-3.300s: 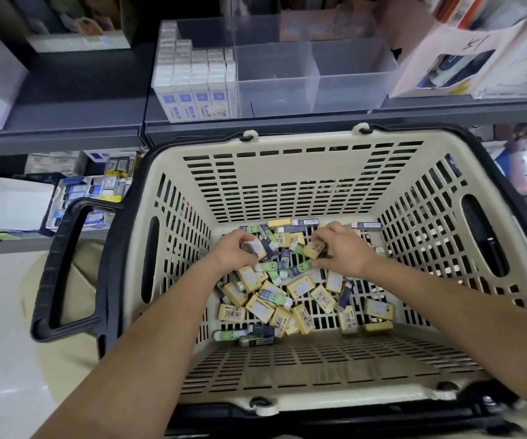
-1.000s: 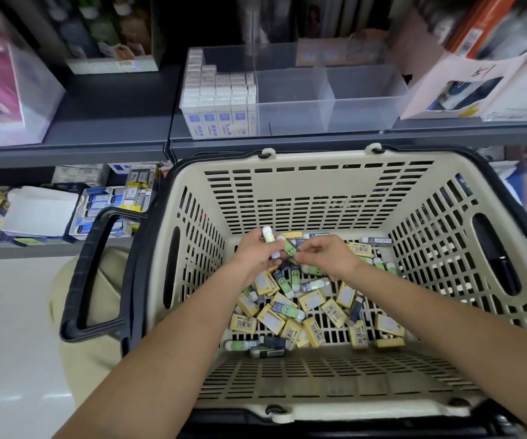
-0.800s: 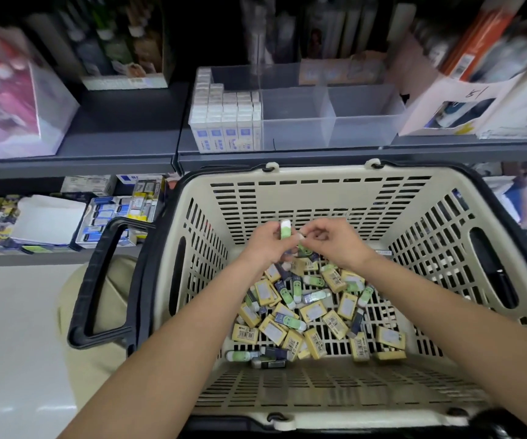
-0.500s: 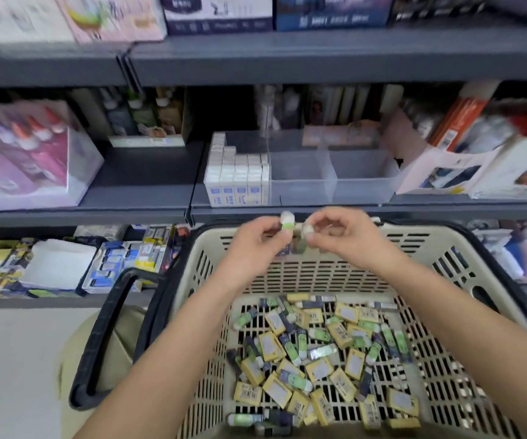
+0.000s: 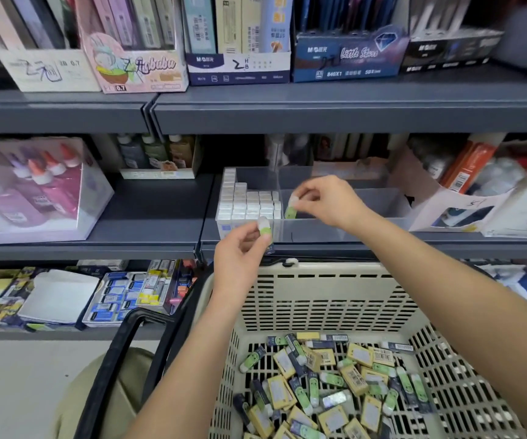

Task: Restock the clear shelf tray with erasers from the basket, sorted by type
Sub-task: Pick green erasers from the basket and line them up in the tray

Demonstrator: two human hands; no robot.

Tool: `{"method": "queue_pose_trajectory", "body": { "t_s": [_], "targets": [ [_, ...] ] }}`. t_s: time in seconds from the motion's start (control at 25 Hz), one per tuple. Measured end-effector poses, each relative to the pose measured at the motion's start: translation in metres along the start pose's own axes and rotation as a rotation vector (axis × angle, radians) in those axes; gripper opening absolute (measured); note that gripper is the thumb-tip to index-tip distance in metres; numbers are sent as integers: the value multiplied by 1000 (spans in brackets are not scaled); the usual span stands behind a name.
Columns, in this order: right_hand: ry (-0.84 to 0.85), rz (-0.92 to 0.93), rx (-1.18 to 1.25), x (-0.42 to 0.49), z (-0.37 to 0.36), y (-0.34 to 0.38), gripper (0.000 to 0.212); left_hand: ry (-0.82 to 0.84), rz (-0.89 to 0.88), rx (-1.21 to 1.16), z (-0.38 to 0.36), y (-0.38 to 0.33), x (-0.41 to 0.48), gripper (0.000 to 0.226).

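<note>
The clear shelf tray (image 5: 344,231) stands on the middle shelf; its left compartment is packed with white-and-blue erasers (image 5: 249,202). My right hand (image 5: 325,201) holds a green-sleeved eraser (image 5: 291,208) over the tray's middle compartment. My left hand (image 5: 240,255) pinches a second green-sleeved eraser (image 5: 264,225) just in front of the tray's front wall. Below, the cream basket (image 5: 319,299) holds several loose erasers (image 5: 328,381) in green, yellow and dark sleeves.
A grey upper shelf (image 5: 287,106) with boxed stationery overhangs the tray. A case of glue bottles (image 5: 34,191) stands at the left, cardboard display boxes (image 5: 464,201) at the right. The basket's black handle (image 5: 113,359) hangs at its left. A lower shelf carries small packs (image 5: 122,296).
Both hands have risen out of the basket, each with a green eraser. They have parted: the right one reached over the tray, the left stays lower. The camera has tilted up.
</note>
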State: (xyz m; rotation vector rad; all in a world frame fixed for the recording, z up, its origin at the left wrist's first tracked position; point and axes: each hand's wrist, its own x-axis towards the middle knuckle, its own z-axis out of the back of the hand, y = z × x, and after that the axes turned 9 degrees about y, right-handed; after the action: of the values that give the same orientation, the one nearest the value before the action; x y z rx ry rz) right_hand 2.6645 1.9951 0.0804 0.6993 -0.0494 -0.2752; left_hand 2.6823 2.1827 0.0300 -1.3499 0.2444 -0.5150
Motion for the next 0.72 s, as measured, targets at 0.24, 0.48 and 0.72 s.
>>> {"method": "queue_pose_trajectory", "body": {
  "t_s": [0.24,0.48,0.72],
  "targets": [
    [231,42,-165,8,-8,-3,17,-8,24,40,-1,8,12,18],
    [144,104,-193,-5,-4,4,26,17,20,80,-4,8,14,26],
    [163,225,-97,-25,-15,24,10,57,-17,133,-6,6,12,26]
  ]
}}
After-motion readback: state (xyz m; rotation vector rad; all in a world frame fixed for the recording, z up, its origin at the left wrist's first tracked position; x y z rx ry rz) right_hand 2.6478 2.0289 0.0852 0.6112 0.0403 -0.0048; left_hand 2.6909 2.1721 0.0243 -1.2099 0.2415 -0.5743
